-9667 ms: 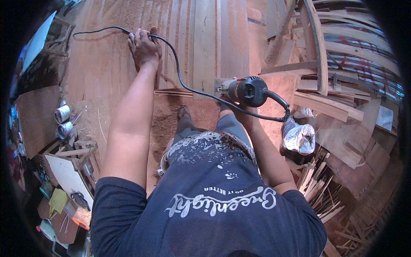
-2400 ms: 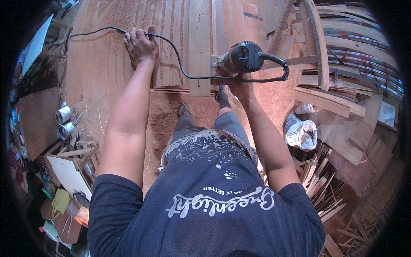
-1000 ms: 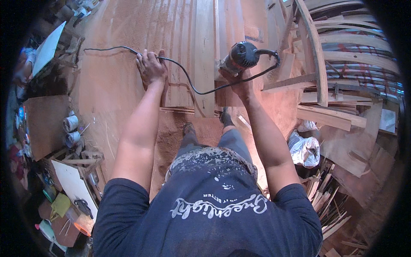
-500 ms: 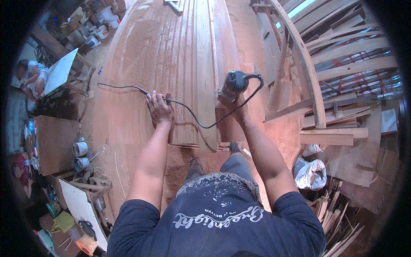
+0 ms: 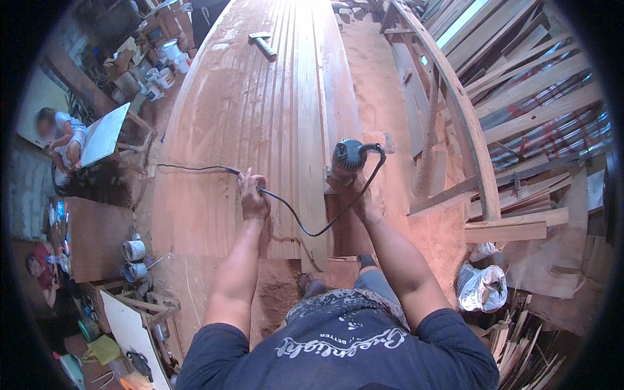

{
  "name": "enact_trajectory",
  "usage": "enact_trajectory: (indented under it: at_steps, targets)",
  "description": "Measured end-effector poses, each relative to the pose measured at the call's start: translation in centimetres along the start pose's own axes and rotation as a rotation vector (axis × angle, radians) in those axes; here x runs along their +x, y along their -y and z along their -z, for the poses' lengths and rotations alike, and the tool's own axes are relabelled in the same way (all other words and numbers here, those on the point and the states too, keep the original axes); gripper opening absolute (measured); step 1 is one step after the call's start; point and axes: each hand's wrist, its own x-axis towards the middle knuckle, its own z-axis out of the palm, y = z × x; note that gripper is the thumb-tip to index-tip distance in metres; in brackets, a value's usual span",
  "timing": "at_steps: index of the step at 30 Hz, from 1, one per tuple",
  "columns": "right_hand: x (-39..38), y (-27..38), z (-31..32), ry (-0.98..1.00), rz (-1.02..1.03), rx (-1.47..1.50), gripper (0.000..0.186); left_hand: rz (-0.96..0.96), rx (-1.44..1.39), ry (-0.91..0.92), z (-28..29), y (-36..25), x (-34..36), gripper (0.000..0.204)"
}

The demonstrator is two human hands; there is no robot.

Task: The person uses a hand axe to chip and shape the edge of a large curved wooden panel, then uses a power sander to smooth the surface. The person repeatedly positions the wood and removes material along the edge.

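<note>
Router (image 5: 349,156) has moved farther up the pale board (image 5: 312,221)

It stands at the board's right edge above the dusty surface (image 5: 201,188), the right grip (image 5: 351,185) wrapped round its lower body. Black cord (image 5: 305,231) crosses the left grip (image 5: 255,200); whether that is closed, I cannot tell. Pale script (image 5: 312,349) and small capitals, upside down, mark the dark shirt (image 5: 286,374)

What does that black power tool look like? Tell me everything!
The power tool has a rounded, plastic-looking black top and a greyish lower part, partly hidden by the right hand gripping it. It is beside the long pale plank; whether it tilts is unclear. Its black cord leaves the right side and loops to the left hand.
</note>
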Motion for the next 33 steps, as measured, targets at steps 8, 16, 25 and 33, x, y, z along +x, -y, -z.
enact_trajectory:
  at_steps: [8,16,25,33]
  targets:
    - [1.6,3.0,-0.6,-0.020,0.147,-0.050,0.070,0.042,-0.170,0.055,-6.3,-2.1,6.8,0.032]
    - [4.4,2.0,-0.3,0.054,-0.088,0.384,0.065,0.056,-0.067,0.031,-8.3,-3.4,8.0,0.039]
    - [5.0,4.2,1.3,0.194,0.133,-0.300,0.056,0.058,0.000,0.005,-8.6,-2.3,7.5,0.040]
    - [4.7,3.1,0.4,0.045,0.026,0.013,0.057,0.076,0.023,0.049,-8.1,-3.4,8.1,0.035]
